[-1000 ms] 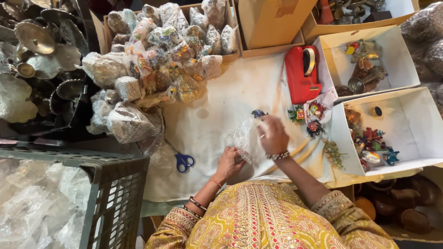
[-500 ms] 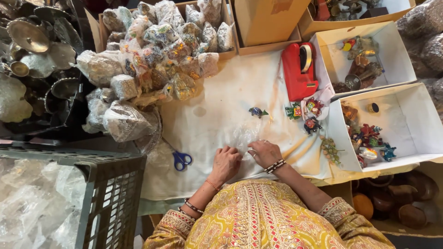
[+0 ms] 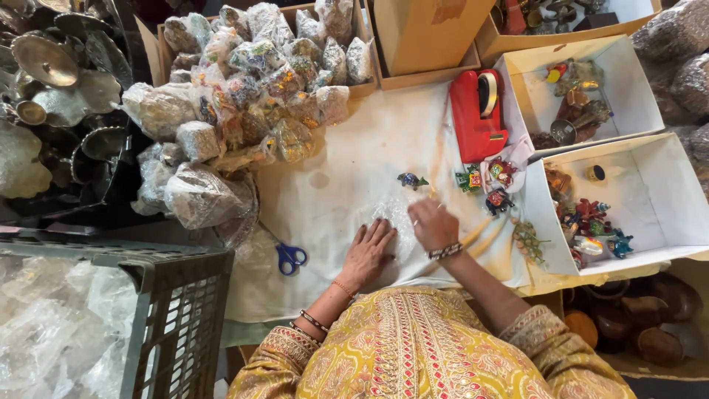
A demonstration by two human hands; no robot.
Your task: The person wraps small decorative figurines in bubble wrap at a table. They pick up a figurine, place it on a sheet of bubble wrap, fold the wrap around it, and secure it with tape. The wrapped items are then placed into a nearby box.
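I see left hand (image 3: 369, 251) flat, fingers spread, pressing bubble wrap sheet (image 3: 395, 222) on white-clothed desk (image 3: 347, 162); right hand (image 3: 432, 224) flat on sheet's right edge, fingers together, holding nothing; step looks like smoothing wrap; next move calls for fetching small blue-green figurine (image 3: 410, 179), lying just beyond sheet, long axis left-right, facing unclear.

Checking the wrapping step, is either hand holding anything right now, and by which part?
Nothing is gripped. The left hand lies flat, palm down, on the bubble wrap sheet; the right hand rests on its right edge, fingers curled.
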